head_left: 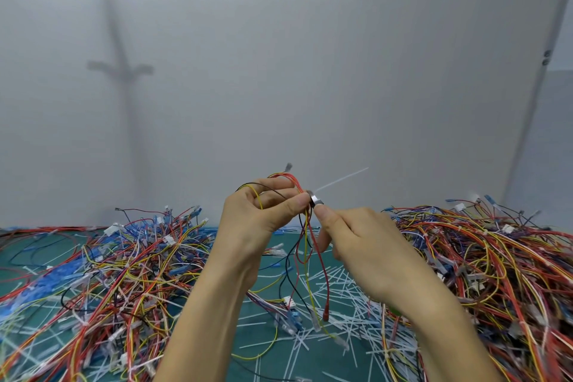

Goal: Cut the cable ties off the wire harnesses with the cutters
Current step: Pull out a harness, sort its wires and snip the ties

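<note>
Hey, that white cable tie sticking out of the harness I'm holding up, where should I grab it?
Probably pinch the cable tie by its free tail, coming from the upper right: it juts straight out past the cutters, clear of the wire harness, left hand and right hand.

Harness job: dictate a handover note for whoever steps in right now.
Hands: the left hand grips one harness, raised over the mat. The right hand holds the cutters at its cable tie, whose tail sticks up and looks uncut.
Done: many cut ties lie on the mat.
Left: this tie, then the harnesses in the left pile and right pile. I cannot tell which pile is finished.
</note>
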A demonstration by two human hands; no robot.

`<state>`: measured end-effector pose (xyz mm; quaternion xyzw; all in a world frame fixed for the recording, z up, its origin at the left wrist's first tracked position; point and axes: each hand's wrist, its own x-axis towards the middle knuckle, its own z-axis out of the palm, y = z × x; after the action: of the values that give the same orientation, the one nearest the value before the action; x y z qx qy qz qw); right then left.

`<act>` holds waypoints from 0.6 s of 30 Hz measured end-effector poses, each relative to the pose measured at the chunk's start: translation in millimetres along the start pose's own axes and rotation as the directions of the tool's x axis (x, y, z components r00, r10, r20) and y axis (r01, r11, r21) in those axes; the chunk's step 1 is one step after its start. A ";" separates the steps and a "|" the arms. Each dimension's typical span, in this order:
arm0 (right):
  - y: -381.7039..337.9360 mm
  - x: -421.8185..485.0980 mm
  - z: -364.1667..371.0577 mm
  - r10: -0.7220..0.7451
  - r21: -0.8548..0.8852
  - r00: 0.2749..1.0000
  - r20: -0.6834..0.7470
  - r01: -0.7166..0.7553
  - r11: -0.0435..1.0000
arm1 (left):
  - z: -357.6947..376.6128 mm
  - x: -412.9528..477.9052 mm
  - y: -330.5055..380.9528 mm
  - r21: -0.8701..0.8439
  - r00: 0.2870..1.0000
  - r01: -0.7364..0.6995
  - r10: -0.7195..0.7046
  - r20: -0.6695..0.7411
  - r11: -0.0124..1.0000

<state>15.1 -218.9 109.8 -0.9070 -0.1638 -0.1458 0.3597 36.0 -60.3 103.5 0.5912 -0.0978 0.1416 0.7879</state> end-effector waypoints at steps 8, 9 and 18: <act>3.6 4.5 3.9 0.046 0.190 0.999 0.007 -0.046 0.981 | -6.3 1.3 4.9 -0.031 0.990 0.139 -0.139 0.012 0.990; 5.8 5.8 4.0 0.056 0.208 0.998 -0.006 -0.053 0.977 | -7.8 1.8 5.4 -0.065 0.987 0.162 -0.161 0.021 0.985; 56.8 15.2 48.5 0.328 -0.421 0.907 0.262 -0.198 0.885 | -18.1 4.3 8.0 -0.129 0.971 0.238 -0.234 0.044 0.963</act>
<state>58.8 -221.1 47.3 -0.9849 -0.0627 0.0278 0.1590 37.2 -40.4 107.0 0.5468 -0.0470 0.0314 0.8354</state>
